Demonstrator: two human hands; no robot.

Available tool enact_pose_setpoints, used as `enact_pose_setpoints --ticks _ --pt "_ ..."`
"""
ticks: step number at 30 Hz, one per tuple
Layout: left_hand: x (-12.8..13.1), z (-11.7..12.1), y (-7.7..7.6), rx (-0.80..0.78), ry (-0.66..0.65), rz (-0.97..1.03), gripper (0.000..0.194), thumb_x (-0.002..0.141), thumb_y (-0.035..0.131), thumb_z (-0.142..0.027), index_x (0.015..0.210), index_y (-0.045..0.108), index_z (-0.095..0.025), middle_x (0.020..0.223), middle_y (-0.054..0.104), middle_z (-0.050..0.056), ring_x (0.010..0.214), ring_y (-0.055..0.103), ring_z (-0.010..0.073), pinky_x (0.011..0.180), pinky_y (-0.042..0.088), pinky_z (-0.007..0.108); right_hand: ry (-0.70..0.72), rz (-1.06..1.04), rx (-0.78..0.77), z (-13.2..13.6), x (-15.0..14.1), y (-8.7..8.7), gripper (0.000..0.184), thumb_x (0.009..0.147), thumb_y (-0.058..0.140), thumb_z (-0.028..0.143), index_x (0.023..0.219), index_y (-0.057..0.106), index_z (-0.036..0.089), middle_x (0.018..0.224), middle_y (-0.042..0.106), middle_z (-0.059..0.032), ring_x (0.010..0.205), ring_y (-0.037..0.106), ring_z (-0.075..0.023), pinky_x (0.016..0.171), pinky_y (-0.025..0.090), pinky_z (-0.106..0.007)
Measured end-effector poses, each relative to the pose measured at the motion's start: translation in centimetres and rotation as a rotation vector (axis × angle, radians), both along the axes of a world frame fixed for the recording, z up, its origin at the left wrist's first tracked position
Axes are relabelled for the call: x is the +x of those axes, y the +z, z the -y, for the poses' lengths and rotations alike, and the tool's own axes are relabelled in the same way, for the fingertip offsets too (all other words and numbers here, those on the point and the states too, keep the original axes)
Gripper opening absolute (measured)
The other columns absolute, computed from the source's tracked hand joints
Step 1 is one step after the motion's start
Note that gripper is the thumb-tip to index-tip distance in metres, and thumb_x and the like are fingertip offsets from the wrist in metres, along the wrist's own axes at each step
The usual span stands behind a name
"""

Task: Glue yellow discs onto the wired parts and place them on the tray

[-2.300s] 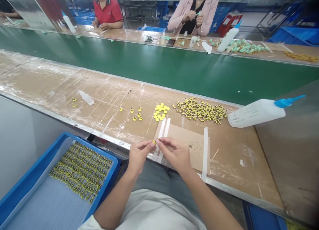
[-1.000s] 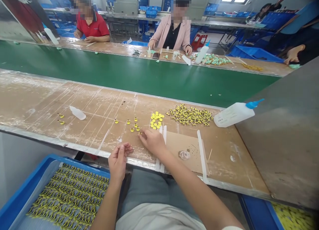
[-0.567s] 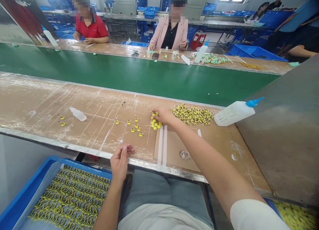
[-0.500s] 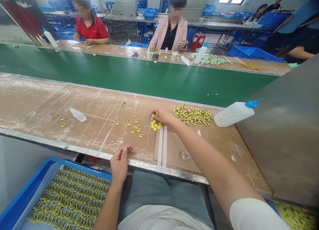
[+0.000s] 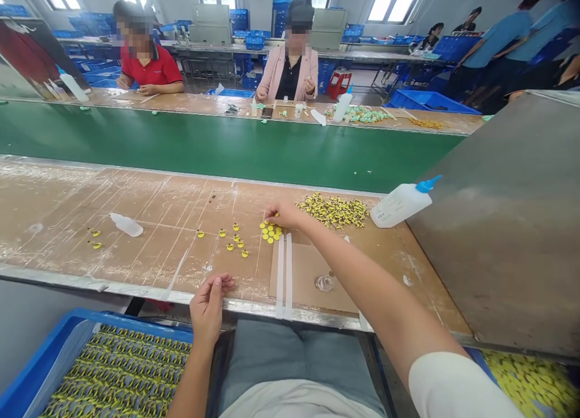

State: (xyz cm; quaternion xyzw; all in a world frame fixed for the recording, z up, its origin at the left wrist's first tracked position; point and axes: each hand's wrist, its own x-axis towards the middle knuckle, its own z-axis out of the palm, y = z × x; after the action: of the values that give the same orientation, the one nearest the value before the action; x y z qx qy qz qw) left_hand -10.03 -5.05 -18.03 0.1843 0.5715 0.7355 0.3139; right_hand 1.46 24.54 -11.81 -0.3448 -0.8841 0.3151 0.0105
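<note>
Discs (image 5: 270, 240) lie under and just nearside of the right hand (image 5: 285, 214), its pinch impossible to tell, while the left hand (image 5: 207, 302), fingers loosely apart, rests farther away.

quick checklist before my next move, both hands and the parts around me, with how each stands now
1. Right hand at the yellow discs: ok.
2. Just one disc between its fingertips: cannot tell, the hand hides it.
3. Left hand free: looks ok, nothing visible in the loosely curled fingers.
4. Pile of yellow-and-black pieces near the right hand: ok.
5. Small clear jar on the cardboard sheet: ok.
6. Space left in the blue tray: cannot tell, picture cuts it off.
</note>
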Motion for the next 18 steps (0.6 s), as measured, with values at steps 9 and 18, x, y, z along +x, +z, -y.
enact_pose_setpoints --ticks 9,18 --pt "2.9 0.7 1.5 -0.056 -0.071 0.085 0.034 0.079 0.075 -0.044 0.1 0.077 -0.016 0.094 0.076 0.009 0.083 0.071 0.0187 0.082 0.059 0.032 -0.074 -0.428 0.148 7.4 9.2 3.4 0.013 0.086 0.072 0.034 0.094 0.079 0.027 0.092 0.077 0.0 0.083 0.07 -0.0145 0.079 0.055 -0.025" --pt "11.0 -0.9 7.0 0.079 -0.613 0.086 0.027 0.083 0.072 -0.036 0.107 0.078 -0.026 0.099 0.071 0.01 0.08 0.067 0.02 0.075 0.057 0.033 0.154 -0.704 0.408 17.7 17.9 4.4 0.03 0.092 0.062 0.021 0.116 0.072 0.036 0.102 0.077 -0.0028 0.082 0.075 -0.0163 0.074 0.06 -0.026"
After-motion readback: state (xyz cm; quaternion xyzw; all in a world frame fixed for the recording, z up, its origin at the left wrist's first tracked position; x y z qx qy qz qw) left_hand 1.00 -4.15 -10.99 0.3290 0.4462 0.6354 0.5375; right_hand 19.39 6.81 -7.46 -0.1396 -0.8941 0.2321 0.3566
